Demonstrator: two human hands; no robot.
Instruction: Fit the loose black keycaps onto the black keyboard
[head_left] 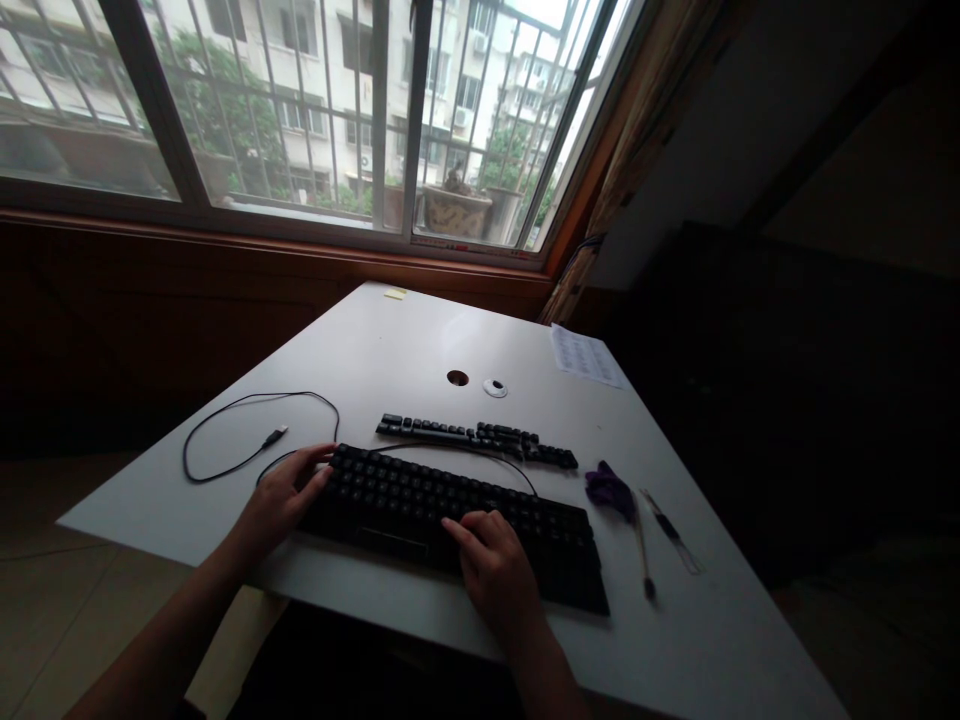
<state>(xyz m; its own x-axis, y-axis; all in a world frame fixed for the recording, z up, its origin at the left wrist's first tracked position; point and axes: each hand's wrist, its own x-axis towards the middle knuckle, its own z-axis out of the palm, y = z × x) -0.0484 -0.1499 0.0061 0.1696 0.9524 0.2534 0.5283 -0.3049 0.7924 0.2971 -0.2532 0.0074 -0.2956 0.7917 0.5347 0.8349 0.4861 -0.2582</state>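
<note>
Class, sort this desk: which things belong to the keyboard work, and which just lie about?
Likely in the job: keyboard, loose keys, USB cable, brush, wire tool, purple cloth.
Apparently lying about: printed sheet, yellow note, round white cover.

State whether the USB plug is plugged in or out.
Out: the USB plug lies loose on the white table, its metal end bare.

Bare left forearm [184, 610] slanting far and right, left hand [286, 495] with thumb [318, 485] parted from fingers [315, 454]; bare right forearm [547, 665] angled far and left, right hand [493, 560] low, index finger [459, 533] extended leftward, other fingers bent.
</note>
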